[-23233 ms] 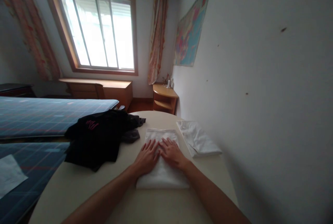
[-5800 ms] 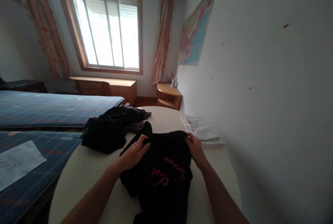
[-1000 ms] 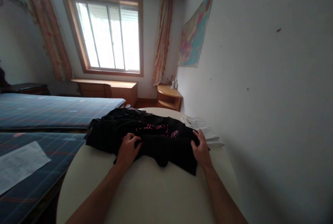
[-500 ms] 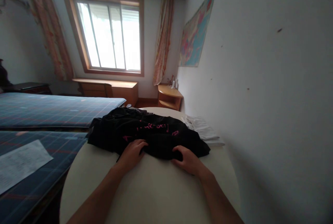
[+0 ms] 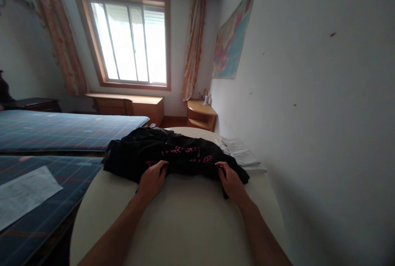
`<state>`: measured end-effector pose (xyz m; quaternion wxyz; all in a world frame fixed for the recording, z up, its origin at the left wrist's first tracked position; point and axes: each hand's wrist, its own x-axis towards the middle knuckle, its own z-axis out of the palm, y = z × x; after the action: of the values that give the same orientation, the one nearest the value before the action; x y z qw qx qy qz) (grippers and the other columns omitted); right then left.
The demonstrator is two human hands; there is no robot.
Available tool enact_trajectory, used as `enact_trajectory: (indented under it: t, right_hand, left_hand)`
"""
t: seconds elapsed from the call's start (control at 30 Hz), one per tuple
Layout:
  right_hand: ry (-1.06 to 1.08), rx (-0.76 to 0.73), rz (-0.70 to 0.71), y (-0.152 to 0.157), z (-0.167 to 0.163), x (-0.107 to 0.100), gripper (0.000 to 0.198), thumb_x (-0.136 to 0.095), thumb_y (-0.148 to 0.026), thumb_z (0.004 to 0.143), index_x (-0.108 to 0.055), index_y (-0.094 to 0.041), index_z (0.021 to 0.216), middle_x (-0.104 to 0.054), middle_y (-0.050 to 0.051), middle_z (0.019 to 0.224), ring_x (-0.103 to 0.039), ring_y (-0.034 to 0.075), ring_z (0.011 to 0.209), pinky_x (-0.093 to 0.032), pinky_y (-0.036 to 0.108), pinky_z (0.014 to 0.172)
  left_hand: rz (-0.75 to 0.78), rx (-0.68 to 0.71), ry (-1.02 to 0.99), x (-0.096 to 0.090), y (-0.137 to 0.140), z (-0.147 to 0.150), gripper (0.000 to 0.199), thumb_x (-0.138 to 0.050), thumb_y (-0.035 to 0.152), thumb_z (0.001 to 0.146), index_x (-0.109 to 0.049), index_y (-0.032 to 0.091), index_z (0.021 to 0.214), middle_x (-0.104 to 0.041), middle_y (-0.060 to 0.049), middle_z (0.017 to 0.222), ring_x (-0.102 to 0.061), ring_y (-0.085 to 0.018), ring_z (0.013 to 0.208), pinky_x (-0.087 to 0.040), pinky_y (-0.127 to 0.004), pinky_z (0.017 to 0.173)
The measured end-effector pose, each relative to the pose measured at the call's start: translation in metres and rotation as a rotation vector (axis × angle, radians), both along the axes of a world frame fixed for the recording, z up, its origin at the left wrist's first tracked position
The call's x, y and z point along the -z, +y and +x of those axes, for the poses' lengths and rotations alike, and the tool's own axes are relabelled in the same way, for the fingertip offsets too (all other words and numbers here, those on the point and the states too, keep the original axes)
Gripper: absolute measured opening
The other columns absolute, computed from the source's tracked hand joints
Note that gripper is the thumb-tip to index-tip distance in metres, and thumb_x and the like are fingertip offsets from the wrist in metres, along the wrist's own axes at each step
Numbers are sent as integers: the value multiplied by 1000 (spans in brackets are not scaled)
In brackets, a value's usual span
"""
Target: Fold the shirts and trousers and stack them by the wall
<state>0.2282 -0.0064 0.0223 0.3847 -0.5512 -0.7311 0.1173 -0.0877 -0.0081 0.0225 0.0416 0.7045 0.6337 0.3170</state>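
Observation:
A black garment with pink lettering (image 5: 182,161), its exact kind unclear in the folds, lies rumpled across the far half of a round cream table (image 5: 191,225). My left hand (image 5: 152,177) pinches its near edge left of the middle. Further right, my right hand (image 5: 230,179) grips the same edge between thumb and fingers. The cloth between the two hands is slightly raised, and a dark flap hangs under the right hand. Folded white cloth (image 5: 242,155) lies just beyond the garment's right end.
On the left are beds with blue plaid mattresses (image 5: 68,132), one carrying a printed paper sheet (image 5: 27,194). A white wall (image 5: 324,134) runs close along the table's right side. Behind stand a wooden desk (image 5: 145,100) and a small corner shelf (image 5: 202,109).
My hands have moved apart and slightly away from me, the left one leftward, the right one rightward. The garment's near edge between them has come up, showing more pink lettering.

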Motion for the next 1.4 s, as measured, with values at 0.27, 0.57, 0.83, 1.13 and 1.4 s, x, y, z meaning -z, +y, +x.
enact_trajectory:
  t: [0.27,0.57,0.83,1.13,1.4]
  right_hand:
    - [144,179,182,3,8,-6,38,-34,-38,96,-61,-19,115,-69,11,111,-64,25,103,-46,38,94]
    - [300,317,244,5,17,-3,43,-34,-44,95,-63,-18,115,-69,14,114,-62,27,107,-45,42,97]
    - [219,360,141,8,19,0,41,-43,-44,88,-68,-19,108,-72,12,106,-65,28,102,-47,43,95]
    - [124,263,108,1,12,-14,40,-56,-41,80,-65,-20,113,-71,10,108,-65,26,102,-49,41,94]
    - [-52,-105,-125,-42,45,-53,31,-49,-33,84,-67,-21,107,-72,5,99,-66,23,93,-49,35,87]
  left_hand:
    - [244,-71,-41,-8,-5,4,21,-47,34,96,-65,24,102,-69,-6,107,-64,-24,101,-51,-32,86]
    - [65,-72,-4,-11,-14,10,20,-51,36,96,-67,29,106,-75,-1,99,-70,-21,89,-48,-26,70]
    - [62,-80,-31,-7,-8,6,24,-50,41,96,-68,27,103,-75,-3,90,-71,-23,85,-49,-29,72]
    - [-29,232,-154,-31,-11,1,23,-53,42,91,-69,25,94,-75,0,89,-69,-21,83,-48,-29,77]
    - [-799,663,-62,-70,-55,-33,32,-65,49,80,-70,23,97,-70,2,78,-63,-15,68,-46,-22,59]
